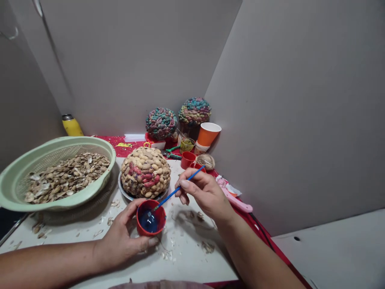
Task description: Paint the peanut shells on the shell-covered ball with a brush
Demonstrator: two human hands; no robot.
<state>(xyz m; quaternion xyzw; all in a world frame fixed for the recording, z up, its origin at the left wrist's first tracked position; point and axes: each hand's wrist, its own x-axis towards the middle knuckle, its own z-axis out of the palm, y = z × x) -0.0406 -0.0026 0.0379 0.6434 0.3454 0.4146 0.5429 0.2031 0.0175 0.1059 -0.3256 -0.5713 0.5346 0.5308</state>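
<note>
1. Our left hand [120, 237] has its fingers wrapped round a red cup [151, 218] of dark blue liquid, tipped so we see inside.
2. Our right hand [207, 192] pinches a blue paintbrush [180, 185]; brush tip is inside the cup.
3. Peanut-shell ball [146, 172], a few shells painted red, sits in a metal bowl [120, 185] on the white bench [192, 253], just beyond the cup.
4. Green strainer [105, 182] with loose shells [69, 172], at left; shell bits on the bench.
5. Behind: two multicoloured balls, one left [161, 123], one right [195, 110], an orange paper cup [207, 134], twine [207, 161].
6. Yellow bottle [72, 126] far left; pink-handled tool [237, 202] at right.
</note>
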